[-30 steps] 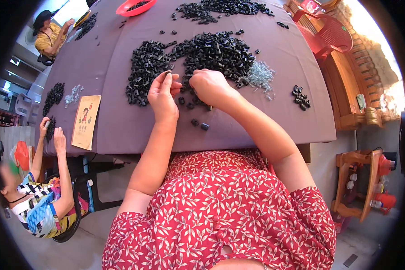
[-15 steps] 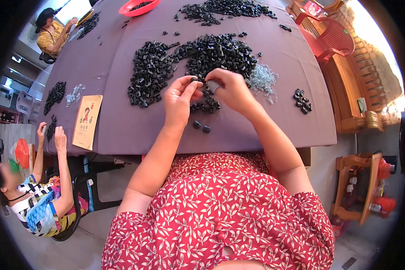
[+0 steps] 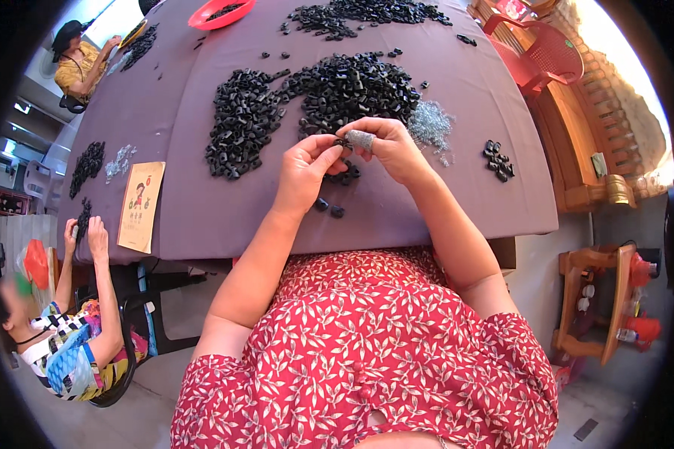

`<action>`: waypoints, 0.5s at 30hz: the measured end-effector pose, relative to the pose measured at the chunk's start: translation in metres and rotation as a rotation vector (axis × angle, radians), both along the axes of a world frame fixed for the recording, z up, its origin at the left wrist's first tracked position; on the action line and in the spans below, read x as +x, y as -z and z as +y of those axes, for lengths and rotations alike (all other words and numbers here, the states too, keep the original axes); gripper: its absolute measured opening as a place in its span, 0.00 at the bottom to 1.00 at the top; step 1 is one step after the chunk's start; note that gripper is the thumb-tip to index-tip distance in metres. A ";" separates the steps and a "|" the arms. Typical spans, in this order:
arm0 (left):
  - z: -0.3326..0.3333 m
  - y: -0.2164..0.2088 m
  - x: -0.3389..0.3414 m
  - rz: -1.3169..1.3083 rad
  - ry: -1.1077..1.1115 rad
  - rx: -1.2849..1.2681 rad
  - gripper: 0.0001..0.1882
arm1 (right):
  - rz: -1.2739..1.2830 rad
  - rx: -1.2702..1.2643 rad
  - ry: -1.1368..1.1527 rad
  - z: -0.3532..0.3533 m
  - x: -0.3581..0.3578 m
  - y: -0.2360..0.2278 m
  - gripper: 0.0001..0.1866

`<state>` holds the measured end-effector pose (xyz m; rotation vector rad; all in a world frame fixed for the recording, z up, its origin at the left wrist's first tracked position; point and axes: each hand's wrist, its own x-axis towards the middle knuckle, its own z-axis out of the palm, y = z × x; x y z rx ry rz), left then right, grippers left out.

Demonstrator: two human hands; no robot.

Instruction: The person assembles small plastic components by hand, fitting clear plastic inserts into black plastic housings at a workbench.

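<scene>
My left hand (image 3: 309, 170) is closed, pinching a small black plastic piece (image 3: 342, 142) between thumb and fingers. From the other side, my right hand (image 3: 391, 152) meets it with closed fingertips at the same piece; grey tape (image 3: 361, 140) wraps one of its fingers. What else the right fingertips hold is too small to make out. Just beyond my hands lies a big heap of black plastic pieces (image 3: 359, 86), with a second black heap (image 3: 241, 123) to its left. Small clear parts (image 3: 430, 123) are piled at its right edge. Two loose black pieces (image 3: 329, 208) lie nearer me.
A small black group (image 3: 498, 161) lies at the right on the cloth-covered table (image 3: 442, 209). A booklet (image 3: 141, 209) rests at the left, near a co-worker's hands (image 3: 90, 236). Farther off are a red bowl (image 3: 221, 15), another person (image 3: 82, 63) and a red chair (image 3: 543, 56).
My right hand has turned slightly, its taped finger now against the piece, and my left hand has shifted a little right. The whole view has moved slightly; the co-worker's hands at left have come closer together.
</scene>
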<state>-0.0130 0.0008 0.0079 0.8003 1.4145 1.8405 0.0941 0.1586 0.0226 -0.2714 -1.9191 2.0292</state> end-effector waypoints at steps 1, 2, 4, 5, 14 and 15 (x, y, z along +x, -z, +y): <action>0.001 -0.001 0.001 0.000 -0.003 -0.021 0.10 | 0.000 0.003 -0.004 0.000 0.000 0.000 0.10; 0.001 -0.001 0.001 -0.001 -0.007 -0.043 0.10 | 0.006 -0.005 0.001 0.000 0.001 0.001 0.10; 0.002 -0.001 0.003 0.004 -0.008 -0.036 0.10 | 0.011 -0.011 0.002 0.000 0.001 0.001 0.10; 0.002 0.000 0.003 0.010 -0.006 -0.032 0.10 | 0.004 0.006 0.000 0.000 0.000 0.001 0.10; 0.002 0.000 0.003 0.058 -0.030 -0.084 0.10 | 0.024 0.130 0.092 -0.013 -0.003 0.003 0.09; 0.002 0.000 0.004 0.059 -0.030 -0.085 0.10 | 0.063 0.188 0.132 -0.015 -0.003 0.004 0.09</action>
